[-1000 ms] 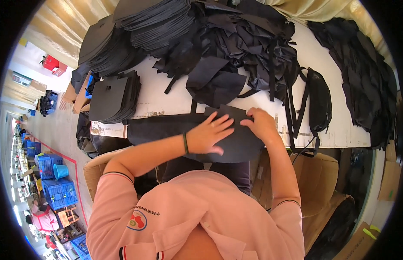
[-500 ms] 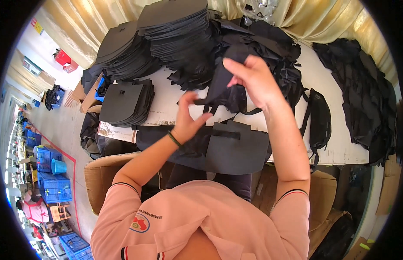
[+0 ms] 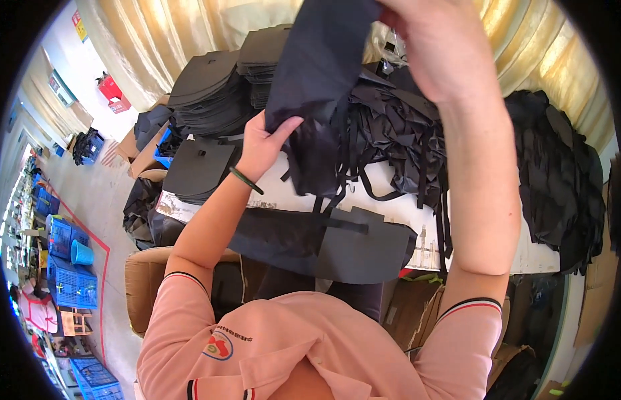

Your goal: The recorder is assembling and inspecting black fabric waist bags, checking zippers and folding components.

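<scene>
Many black panel stacks (image 3: 210, 87) around.

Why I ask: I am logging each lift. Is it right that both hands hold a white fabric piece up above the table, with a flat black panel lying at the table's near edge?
Not quite. In the head view the fabric piece is black, not white. Both the left hand and the right hand hold it above the table, and the flat black panel lies at the near edge.

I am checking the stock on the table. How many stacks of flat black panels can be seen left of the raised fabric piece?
3: a tall stack at the far left, another behind the left hand, and a low stack near the table's front edge. More may be hidden behind the fabric piece.
</scene>
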Demonstrator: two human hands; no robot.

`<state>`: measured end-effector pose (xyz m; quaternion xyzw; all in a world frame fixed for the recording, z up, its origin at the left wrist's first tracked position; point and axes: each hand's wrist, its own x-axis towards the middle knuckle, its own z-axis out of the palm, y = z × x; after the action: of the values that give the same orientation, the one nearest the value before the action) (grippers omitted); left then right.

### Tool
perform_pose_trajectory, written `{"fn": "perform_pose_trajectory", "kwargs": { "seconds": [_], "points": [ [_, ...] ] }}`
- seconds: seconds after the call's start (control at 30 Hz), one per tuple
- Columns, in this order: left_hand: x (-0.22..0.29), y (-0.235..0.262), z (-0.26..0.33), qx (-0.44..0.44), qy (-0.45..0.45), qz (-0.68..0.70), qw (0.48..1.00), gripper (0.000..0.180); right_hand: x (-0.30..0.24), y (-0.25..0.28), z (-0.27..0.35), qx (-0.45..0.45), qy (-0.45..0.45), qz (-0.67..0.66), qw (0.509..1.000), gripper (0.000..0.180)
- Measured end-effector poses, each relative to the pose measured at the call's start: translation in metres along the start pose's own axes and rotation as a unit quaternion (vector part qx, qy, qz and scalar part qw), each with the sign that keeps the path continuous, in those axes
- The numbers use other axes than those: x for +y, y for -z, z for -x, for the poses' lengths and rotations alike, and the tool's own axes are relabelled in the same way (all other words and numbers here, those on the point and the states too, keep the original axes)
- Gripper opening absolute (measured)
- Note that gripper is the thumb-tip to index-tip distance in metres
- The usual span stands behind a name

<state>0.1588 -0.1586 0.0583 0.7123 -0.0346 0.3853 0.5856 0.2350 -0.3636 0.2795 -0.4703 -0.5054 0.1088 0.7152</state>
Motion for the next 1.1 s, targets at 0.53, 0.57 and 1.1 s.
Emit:
{"fn": "perform_pose_trajectory", "kwargs": {
  "seconds": [0.53,0.57,1.1],
  "points": [
    [0.032,-0.003,0.016,-0.415,0.17,0.258,0.856,0.073,-0.004,-0.018,0.043,-0.076,-0.114,0.057,0.989,0.022],
    [0.032,-0.002,0.02,-0.412,0.171,0.26,0.856,0.073,-0.006,-0.015,0.051,-0.079,-0.117,0.056,0.988,0.022],
    [-0.005,0.142,0.061,-0.522,0.272,-0.388,0.709,0.045,0.142,0.158,0.34,0.189,-0.399,0.133,0.887,0.015]
  ]
}}
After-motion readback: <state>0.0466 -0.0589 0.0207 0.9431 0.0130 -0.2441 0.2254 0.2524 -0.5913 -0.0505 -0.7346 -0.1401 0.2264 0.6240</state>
